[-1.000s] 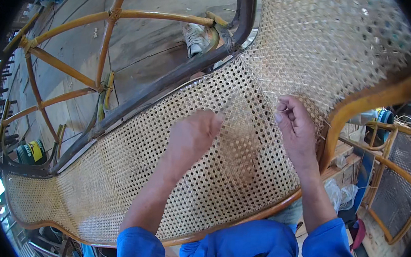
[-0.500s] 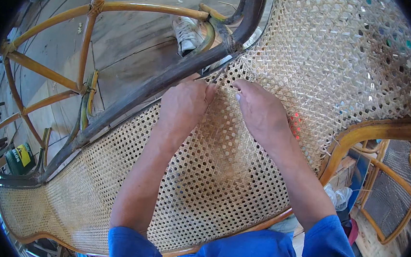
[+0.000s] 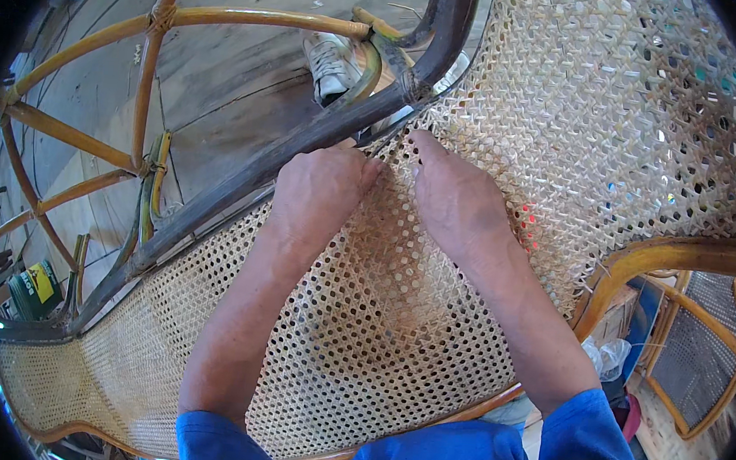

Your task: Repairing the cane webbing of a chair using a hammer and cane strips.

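Woven cane webbing [image 3: 204, 330] with an open hole pattern stretches across a large rattan furniture frame. Along its far edge runs a thick dark brown pole [image 3: 242, 181]. Close to that pole, my left hand [image 3: 320, 183] is closed in a fist over the webbing, thumb side toward the right. Whatever it grips is hidden. Just to the right, my right hand [image 3: 457, 198] is bent over the webbing with its fingers drawn together and its index fingertip at the webbing's edge by the pole. Anything between its fingers is too small to make out.
Honey-coloured rattan poles [image 3: 264, 18] form an open framework at the upper left. A shoe [image 3: 329, 67] is beyond the dark pole. A green and yellow can [image 3: 35, 290] stands at far left. A curved rattan rail [image 3: 669, 254] and another caned piece [image 3: 706, 326] are at right.
My left hand has shifted slightly left, and the thin dark piece that stuck out above it is no longer visible. My right hand has moved a little up and left, its index finger reaching further toward the pole.
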{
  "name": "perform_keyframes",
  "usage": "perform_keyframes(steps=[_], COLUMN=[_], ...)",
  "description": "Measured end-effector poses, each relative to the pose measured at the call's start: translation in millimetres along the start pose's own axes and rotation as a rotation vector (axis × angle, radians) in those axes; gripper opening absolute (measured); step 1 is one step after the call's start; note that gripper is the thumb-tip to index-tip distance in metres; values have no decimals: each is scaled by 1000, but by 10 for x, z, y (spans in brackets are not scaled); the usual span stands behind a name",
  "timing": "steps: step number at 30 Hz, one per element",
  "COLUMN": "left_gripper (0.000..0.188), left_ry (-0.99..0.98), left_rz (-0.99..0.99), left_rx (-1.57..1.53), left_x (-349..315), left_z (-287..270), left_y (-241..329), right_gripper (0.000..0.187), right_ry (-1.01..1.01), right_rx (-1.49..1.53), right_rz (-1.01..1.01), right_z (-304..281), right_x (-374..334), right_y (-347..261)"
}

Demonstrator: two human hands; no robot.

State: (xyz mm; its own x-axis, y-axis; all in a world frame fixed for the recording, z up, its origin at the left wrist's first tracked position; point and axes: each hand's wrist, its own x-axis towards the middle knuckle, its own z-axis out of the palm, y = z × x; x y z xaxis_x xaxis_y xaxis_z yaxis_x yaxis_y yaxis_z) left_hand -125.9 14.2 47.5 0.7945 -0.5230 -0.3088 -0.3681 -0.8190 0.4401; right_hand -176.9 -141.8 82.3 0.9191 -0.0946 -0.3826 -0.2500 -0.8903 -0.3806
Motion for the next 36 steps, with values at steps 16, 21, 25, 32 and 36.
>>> perform_keyframes(steps=[16, 21, 25, 32, 36], left_gripper=[36, 34, 34, 35, 36], left_ry=[32, -44, 12, -88, -111], left_rz=[73, 36, 91, 62, 127], left_rx=[-122, -131, -139, -70, -2], left_x=[18, 38, 26, 107, 143], left_z=[23, 6, 36, -72, -142], left_y=[-143, -132, -166, -204, -194], right_gripper=[34, 34, 33, 33, 35], right_ry=[37, 50, 94, 52, 26], right_rx=[221, 214, 199, 200, 214], right_rz=[115, 105, 57, 90, 137], right_z=[-117, -89, -70, -109, -104], right_x=[-6, -25, -32, -5, 19], right_y=[47, 91, 105, 48, 49])
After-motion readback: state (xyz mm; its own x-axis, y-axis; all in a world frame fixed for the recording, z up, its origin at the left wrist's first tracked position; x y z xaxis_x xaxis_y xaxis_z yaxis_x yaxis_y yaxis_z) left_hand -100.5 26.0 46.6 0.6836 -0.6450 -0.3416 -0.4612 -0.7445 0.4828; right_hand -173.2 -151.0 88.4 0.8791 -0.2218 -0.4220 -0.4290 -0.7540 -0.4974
